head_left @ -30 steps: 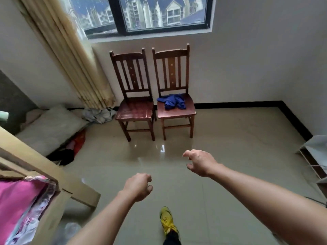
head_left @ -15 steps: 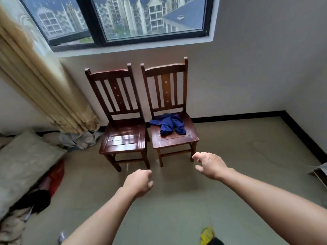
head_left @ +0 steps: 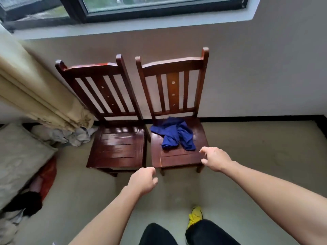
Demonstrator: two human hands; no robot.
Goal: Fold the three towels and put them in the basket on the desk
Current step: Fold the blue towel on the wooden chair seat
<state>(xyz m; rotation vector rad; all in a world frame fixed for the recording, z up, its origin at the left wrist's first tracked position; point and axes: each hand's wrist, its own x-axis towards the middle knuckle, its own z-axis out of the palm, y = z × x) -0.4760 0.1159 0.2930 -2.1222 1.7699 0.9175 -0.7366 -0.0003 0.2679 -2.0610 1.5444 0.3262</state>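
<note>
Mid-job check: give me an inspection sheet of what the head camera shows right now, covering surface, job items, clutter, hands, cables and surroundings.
Surface: right chair seat, dark glossy wood; left chair stands close beside it.
Job's things: one blue towel lies crumpled on the right chair seat, toward its back; other towels, basket and desk not in view.
Clutter: grey crumpled cloth on the floor under the curtain; cushion and a red item at left.
Hands: left hand loosely curled, holds nothing; right hand also holds nothing, near the seat's front right corner, short of the towel.
Cables: nothing seen.
Surroundings: window above the chairs; yellow shoe on the floor.
</note>
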